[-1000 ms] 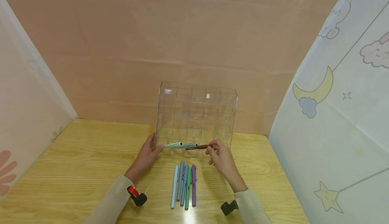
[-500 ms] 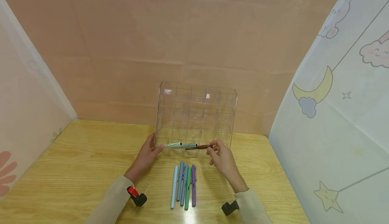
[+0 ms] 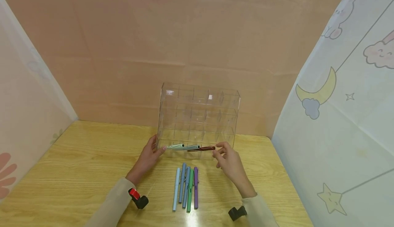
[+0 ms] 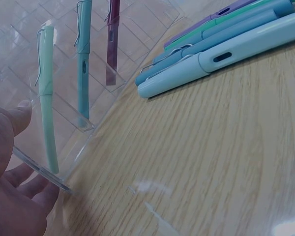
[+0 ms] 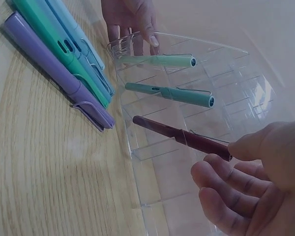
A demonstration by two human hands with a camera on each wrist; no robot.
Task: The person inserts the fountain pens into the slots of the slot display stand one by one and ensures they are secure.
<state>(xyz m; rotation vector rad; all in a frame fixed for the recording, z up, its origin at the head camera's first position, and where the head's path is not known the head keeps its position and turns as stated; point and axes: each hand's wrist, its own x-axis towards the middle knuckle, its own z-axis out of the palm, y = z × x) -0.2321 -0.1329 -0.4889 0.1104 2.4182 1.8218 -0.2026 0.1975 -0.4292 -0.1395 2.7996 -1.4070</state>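
A clear acrylic pen rack [image 3: 197, 117] with rows of compartments stands on the table. My left hand [image 3: 150, 155] grips its lower left edge, thumb in front and fingers behind. Along the bottom row lie a pale green pen [image 4: 46, 73], a teal pen [image 5: 172, 94] and a dark red pen [image 5: 179, 133], clip ends toward me. My right hand [image 3: 229, 160] is at the clip end of the dark red pen, with thumb and fingertips right beside the cap and fingers loosely bent. The right wrist view shows the thumb [image 5: 243, 147] overlapping that end.
In front of the rack several capped pens lie side by side on the wooden table [image 3: 92, 165]: a light blue pen [image 3: 176, 189], two darker blue ones, a green pen [image 3: 190, 191] and a purple pen [image 3: 196, 187]. Fabric walls [image 3: 197, 32] enclose the back and sides.
My right hand has drawn back slightly to the right, and its fingers have come off the dark red pen, which stays in the rack. The left hand has kept its grip.
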